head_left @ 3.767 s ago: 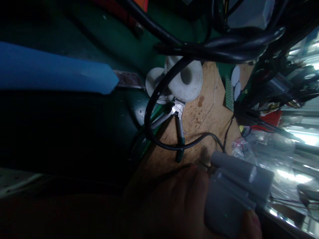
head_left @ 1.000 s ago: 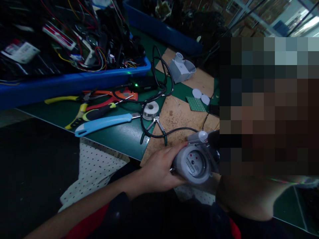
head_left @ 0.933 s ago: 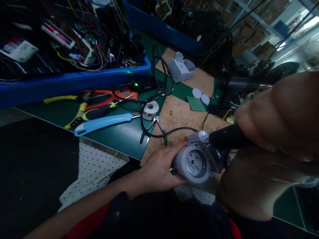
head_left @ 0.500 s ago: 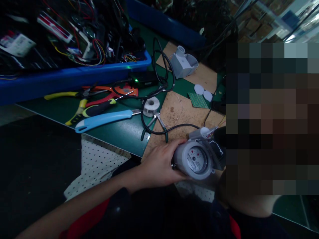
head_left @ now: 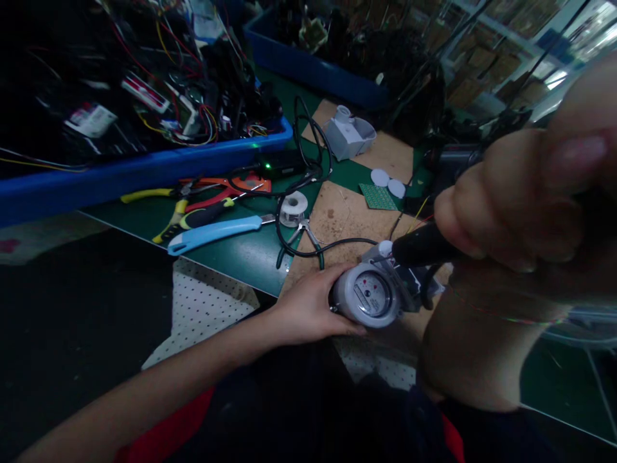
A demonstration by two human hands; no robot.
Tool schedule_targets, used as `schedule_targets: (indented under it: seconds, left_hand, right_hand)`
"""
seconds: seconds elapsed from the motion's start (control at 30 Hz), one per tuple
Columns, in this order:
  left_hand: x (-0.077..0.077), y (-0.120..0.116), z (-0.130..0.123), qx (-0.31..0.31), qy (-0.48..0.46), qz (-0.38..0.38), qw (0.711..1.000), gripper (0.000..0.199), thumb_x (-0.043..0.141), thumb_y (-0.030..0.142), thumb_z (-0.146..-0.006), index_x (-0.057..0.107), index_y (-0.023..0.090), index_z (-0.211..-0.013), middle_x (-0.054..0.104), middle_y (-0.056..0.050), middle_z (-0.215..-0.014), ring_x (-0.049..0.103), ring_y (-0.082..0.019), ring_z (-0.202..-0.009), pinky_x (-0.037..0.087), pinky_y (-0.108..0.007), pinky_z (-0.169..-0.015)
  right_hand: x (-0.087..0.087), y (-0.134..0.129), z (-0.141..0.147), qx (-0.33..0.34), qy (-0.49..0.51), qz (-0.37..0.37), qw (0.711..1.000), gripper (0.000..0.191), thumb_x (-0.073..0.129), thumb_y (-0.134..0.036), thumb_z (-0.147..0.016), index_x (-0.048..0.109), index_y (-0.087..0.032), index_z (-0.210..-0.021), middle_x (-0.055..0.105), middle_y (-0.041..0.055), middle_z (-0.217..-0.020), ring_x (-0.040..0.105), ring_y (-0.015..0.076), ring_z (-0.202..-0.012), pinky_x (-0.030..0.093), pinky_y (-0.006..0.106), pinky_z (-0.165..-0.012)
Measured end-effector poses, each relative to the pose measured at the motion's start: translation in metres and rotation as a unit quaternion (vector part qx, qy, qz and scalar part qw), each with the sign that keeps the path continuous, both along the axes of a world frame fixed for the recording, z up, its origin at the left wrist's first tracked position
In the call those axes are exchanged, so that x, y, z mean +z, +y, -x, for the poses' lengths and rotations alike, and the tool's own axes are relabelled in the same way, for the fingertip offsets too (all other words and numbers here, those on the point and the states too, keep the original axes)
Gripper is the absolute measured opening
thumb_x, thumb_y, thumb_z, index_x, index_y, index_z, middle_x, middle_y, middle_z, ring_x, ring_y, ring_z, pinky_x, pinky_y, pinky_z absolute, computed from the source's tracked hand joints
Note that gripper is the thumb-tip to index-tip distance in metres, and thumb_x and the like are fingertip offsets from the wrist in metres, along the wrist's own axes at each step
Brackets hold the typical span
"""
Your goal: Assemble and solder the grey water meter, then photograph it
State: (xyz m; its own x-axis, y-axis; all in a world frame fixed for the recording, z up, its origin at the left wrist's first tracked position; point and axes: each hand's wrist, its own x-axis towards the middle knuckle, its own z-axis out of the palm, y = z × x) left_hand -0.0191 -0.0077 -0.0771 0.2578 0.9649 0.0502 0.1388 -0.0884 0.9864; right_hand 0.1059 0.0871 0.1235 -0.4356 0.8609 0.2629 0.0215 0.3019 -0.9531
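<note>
A round water meter [head_left: 370, 294] with a glass-covered dial and grey housing stands at the near edge of the board. My left hand [head_left: 308, 305] is wrapped around its left side, thumb and fingers apart across the body. High at the right, close to the camera, my right hand [head_left: 511, 199] is closed around a black screwdriver-like tool [head_left: 419, 244]. Its thin metal tip points left and reaches the grey fitting just behind the dial; whether it touches cannot be made out. A dark open compartment [head_left: 409, 286] with thin wires adjoins the meter's right side.
A blue bin [head_left: 193, 151] of wired parts stands back left. Pliers [head_left: 176, 212], a blue-handled knife [head_left: 216, 233], a solder spool [head_left: 293, 209] and small pliers [head_left: 301, 235] lie nearby. Behind are a black cable [head_left: 332, 243], a green circuit board [head_left: 377, 197] and a grey housing [head_left: 348, 135].
The meter and my left hand sit slightly further left in the picture. The black tool now extends further left over the fitting. My right hand was masked by blocks earlier.
</note>
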Motion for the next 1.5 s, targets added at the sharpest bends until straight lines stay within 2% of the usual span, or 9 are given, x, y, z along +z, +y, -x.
schedule_targets:
  seconds: [0.1,0.23,0.4,0.53,0.67,0.9,1.07,1.3,1.5]
  left_hand:
    - [-0.001,0.0,-0.001,0.004,-0.01,-0.003,1.0,0.093,0.098,0.045,-0.06,0.056,0.024,-0.14,0.067,-0.008,-0.138,0.063,-0.032,-0.127,0.049,-0.046,-0.109]
    - [-0.003,0.0,-0.001,0.002,-0.006,-0.003,1.0,0.093,0.098,0.044,-0.06,0.055,0.024,-0.14,0.067,-0.007,-0.137,0.063,-0.03,-0.126,0.049,-0.045,-0.108]
    - [-0.002,-0.002,-0.001,0.006,0.004,-0.008,1.0,0.094,0.098,0.042,-0.061,0.053,0.026,-0.142,0.066,-0.007,-0.139,0.062,-0.03,-0.127,0.048,-0.046,-0.108]
    - [-0.001,-0.003,-0.002,0.009,0.009,-0.015,1.0,0.092,0.098,0.042,-0.062,0.054,0.026,-0.141,0.067,-0.006,-0.137,0.063,-0.029,-0.125,0.049,-0.045,-0.107]
    - [-0.001,-0.004,-0.002,0.008,0.011,-0.009,1.0,0.092,0.097,0.044,-0.062,0.054,0.028,-0.141,0.068,-0.005,-0.137,0.063,-0.029,-0.126,0.049,-0.044,-0.108]
    - [0.0,-0.005,0.0,0.014,0.048,0.012,0.999,0.094,0.096,0.049,-0.061,0.053,0.028,-0.142,0.068,-0.007,-0.137,0.064,-0.034,-0.126,0.05,-0.049,-0.106]
    - [0.0,-0.004,0.0,0.022,0.071,0.027,0.997,0.098,0.096,0.052,-0.059,0.053,0.027,-0.144,0.067,-0.009,-0.139,0.063,-0.037,-0.127,0.05,-0.052,-0.108]
    - [0.002,-0.004,0.001,0.018,0.065,0.03,0.997,0.097,0.094,0.055,-0.06,0.053,0.028,-0.144,0.066,-0.009,-0.14,0.062,-0.038,-0.127,0.05,-0.052,-0.108]
    - [0.001,-0.004,0.001,0.016,0.076,0.027,0.997,0.097,0.092,0.059,-0.062,0.052,0.028,-0.145,0.066,-0.009,-0.14,0.063,-0.037,-0.127,0.051,-0.051,-0.106]
  right_hand:
    - [0.008,-0.018,0.014,0.011,0.011,-0.038,0.999,0.053,0.081,-0.066,-0.075,0.053,-0.027,-0.053,0.029,-0.0053,-0.031,0.022,0.0083,-0.023,0.012,0.033,-0.024]
    - [0.018,-0.023,0.012,-0.015,-0.054,-0.013,0.998,0.055,0.076,-0.071,-0.077,0.053,-0.028,-0.053,0.025,-0.0052,-0.029,0.02,0.0112,-0.022,0.014,0.037,-0.025]
    - [0.016,-0.009,-0.005,0.179,-0.034,-0.016,0.983,0.061,0.08,-0.068,-0.077,0.049,-0.022,-0.052,0.042,-0.0038,-0.037,0.04,0.0112,-0.03,0.034,0.031,-0.031]
    - [0.008,-0.008,-0.008,0.127,0.008,0.002,0.992,0.063,0.082,-0.069,-0.076,0.046,-0.02,-0.055,0.04,-0.0058,-0.04,0.037,0.0077,-0.031,0.028,0.027,-0.032]
    - [0.006,-0.006,-0.01,0.179,0.003,0.015,0.984,0.06,0.08,-0.071,-0.075,0.052,-0.021,-0.059,0.043,-0.0047,-0.042,0.043,0.0102,-0.033,0.034,0.028,-0.035]
    - [0.013,0.0,-0.011,0.169,-0.026,0.027,0.985,0.055,0.081,-0.062,-0.076,0.05,-0.022,-0.057,0.042,-0.0053,-0.039,0.039,0.0095,-0.03,0.034,0.029,-0.033]
    - [0.016,0.006,-0.006,0.219,-0.03,0.049,0.974,0.057,0.082,-0.063,-0.075,0.051,-0.022,-0.052,0.045,-0.0046,-0.038,0.044,0.0102,-0.031,0.036,0.029,-0.031]
    - [0.006,-0.005,0.004,0.092,0.048,0.013,0.994,0.052,0.077,-0.065,-0.08,0.056,-0.024,-0.057,0.032,-0.0058,-0.033,0.027,0.0063,-0.026,0.02,0.026,-0.024]
    - [0.005,0.01,-0.011,0.212,0.05,0.011,0.976,0.052,0.083,-0.064,-0.072,0.053,-0.024,-0.057,0.045,-0.004,-0.04,0.04,0.0094,-0.031,0.032,0.027,-0.028]
